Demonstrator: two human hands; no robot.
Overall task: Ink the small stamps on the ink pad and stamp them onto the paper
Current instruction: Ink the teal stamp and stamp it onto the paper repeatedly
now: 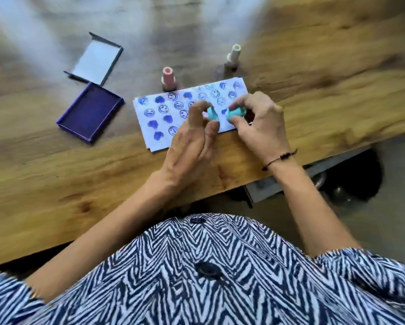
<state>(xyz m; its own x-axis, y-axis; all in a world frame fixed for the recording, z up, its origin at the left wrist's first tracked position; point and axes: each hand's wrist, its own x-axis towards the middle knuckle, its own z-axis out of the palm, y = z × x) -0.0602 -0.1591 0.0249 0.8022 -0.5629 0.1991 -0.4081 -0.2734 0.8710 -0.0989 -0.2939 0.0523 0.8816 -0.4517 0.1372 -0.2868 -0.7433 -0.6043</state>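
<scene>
While both hands work over the paper, each one has a teal piece pinched in its grip. The left hand pinches a small teal cap between thumb and fingers. The right hand is closed around the teal stamp. The two teal pieces are just beside each other but not touching.

Three stamps show in all. Besides the teal one, a pink stamp stands up beyond the left hand, at the far edge of the paper. A white stamp stands up beyond the right hand, just past the paper.

One sheet of paper lies under the hands on the wooden worktop. It is covered with many blue-purple smiley faces and hearts.

Left of the left hand sits one open ink pad, a purple tray full of dark purple ink. Its lid lies beyond it, with a white inside.
</scene>
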